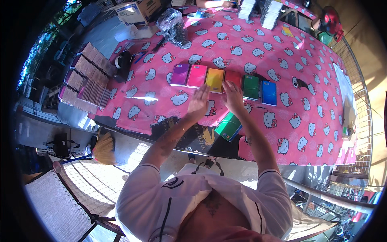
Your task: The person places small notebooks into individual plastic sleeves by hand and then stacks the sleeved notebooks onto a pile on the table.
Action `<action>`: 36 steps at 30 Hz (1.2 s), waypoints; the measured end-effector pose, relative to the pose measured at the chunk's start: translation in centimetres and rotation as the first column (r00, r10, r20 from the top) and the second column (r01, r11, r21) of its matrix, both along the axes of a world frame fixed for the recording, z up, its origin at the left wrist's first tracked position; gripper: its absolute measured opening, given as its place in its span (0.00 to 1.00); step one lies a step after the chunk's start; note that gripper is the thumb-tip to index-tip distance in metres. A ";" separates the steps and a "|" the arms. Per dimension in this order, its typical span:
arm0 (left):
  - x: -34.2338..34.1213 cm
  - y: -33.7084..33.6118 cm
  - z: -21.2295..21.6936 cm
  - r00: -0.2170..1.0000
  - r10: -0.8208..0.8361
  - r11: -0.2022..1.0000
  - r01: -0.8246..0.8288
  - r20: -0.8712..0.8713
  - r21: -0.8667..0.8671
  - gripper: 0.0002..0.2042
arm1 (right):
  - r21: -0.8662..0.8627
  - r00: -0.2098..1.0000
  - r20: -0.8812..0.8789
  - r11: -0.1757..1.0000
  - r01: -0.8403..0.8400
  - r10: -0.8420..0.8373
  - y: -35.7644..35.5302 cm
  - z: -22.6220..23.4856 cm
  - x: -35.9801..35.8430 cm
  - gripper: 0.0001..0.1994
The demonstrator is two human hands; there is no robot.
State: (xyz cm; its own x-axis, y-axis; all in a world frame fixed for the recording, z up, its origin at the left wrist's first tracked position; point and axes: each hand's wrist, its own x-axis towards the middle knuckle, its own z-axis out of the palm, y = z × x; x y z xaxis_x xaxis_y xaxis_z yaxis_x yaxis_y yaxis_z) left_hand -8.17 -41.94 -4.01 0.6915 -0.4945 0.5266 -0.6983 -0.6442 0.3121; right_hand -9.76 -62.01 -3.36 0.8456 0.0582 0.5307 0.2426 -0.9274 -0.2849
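Note:
Several small spiral notebooks lie in a row on the pink table: a purple notebook (pixel 179 75), a pink notebook (pixel 197 76), a yellow notebook (pixel 215 79), a red notebook (pixel 234 77), a green notebook (pixel 250 87) and a blue notebook (pixel 269 93). My left hand (pixel 198 101) is open, its fingers stretched out at the lower left corner of the yellow notebook. With fingers extended, my right hand (pixel 233 96) is open over the lower edges of the yellow and red ones. A second green notebook (pixel 229 126) lies tilted near the front edge, partly behind my right forearm.
Stacks of spiral notebooks (pixel 89 76) stand at the left edge beside a black tape dispenser (pixel 123 65). A plastic-wrapped bundle (pixel 172 26) and a cardboard box (pixel 137 12) sit farther back. Across the table are more notebook stacks (pixel 271 13) and another person's arm (pixel 213 4).

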 end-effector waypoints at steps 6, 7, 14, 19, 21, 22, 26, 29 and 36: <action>8.0 4.9 0.1 1.000 0.003 0.993 0.000 -0.027 0.122 0.24 | 0.090 0.984 -0.056 0.983 -0.163 0.168 3.2 -1.9 3.3 0.19; 7.2 4.5 2.4 0.985 0.100 0.992 -0.088 -0.138 0.090 0.21 | 0.255 0.989 -0.054 0.960 -0.117 0.135 2.4 -1.8 2.8 0.16; 1.0 2.9 18.3 0.842 -0.176 0.976 0.218 -0.510 0.024 0.23 | 0.674 0.876 -0.086 0.675 -0.299 0.474 -7.0 -1.4 -7.1 0.14; -3.2 -6.2 8.3 0.789 -0.091 0.888 0.341 -0.608 0.310 0.31 | 0.376 0.850 -0.358 0.893 -0.247 0.386 -8.3 -2.2 -8.4 0.25; -2.6 -7.8 5.4 0.835 -0.167 0.957 0.265 -0.524 0.116 0.26 | 0.694 0.811 -0.376 0.716 -0.074 0.448 -10.2 -1.8 -7.1 0.26; -0.9 -8.2 4.5 0.875 -0.117 0.977 0.185 -0.470 0.101 0.16 | 0.587 0.878 -0.376 0.809 -0.022 0.297 -9.9 -1.2 -6.3 0.27; 4.5 -8.1 0.3 0.927 -0.229 0.973 0.231 0.296 0.029 0.12 | 0.203 0.968 -0.227 0.967 0.152 -0.104 -6.5 0.3 -3.9 0.32; 4.7 -8.0 1.7 0.975 -0.216 0.976 0.216 -0.043 -0.008 0.15 | 0.746 0.970 -0.243 0.637 0.194 -0.010 -5.9 0.0 -3.5 0.31; 1.6 0.0 5.7 0.897 -0.395 0.905 0.417 -0.200 0.086 0.24 | 0.958 0.994 0.034 -0.287 -0.002 0.107 -6.1 1.2 -9.9 0.20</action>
State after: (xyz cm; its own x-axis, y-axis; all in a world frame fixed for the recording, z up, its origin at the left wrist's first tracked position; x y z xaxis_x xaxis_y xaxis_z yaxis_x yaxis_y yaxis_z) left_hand -6.55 -41.98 1.69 0.4912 -0.8050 0.3328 -0.8492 -0.3573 0.3889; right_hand -19.68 -68.14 -2.19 0.8995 -0.4318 -0.0669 0.2108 0.5631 -0.7991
